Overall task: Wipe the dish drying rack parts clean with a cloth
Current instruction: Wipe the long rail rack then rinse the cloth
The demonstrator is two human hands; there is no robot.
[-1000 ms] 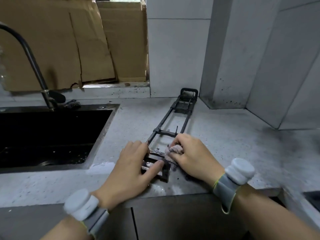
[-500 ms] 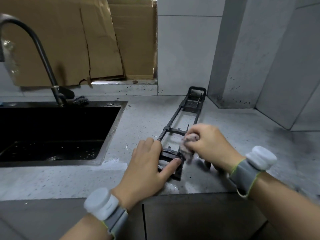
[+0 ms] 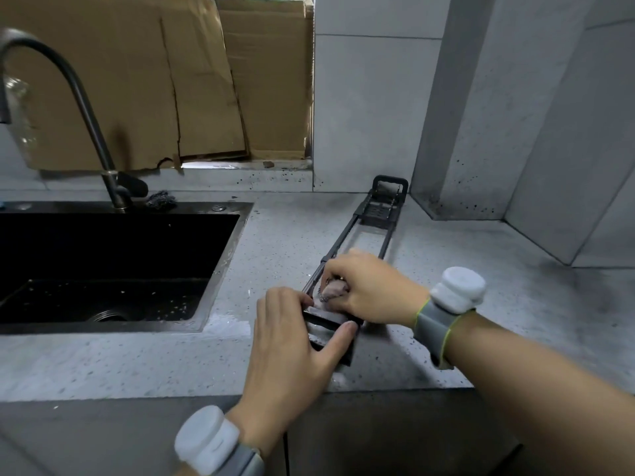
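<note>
**Rack Frame Wiped Beside the Sink**

A grey speckled tabletop [image 3: 481,304] carries a black sink [image 3: 103,269] at left and a long black rack frame [image 3: 383,207] reaching toward the wall corner. The left hand [image 3: 292,348] grips the frame's near end — thumb across the top. The right hand [image 3: 371,290] clutches a small bunched cloth [image 3: 331,291] — pressed on the frame just beyond.
</note>
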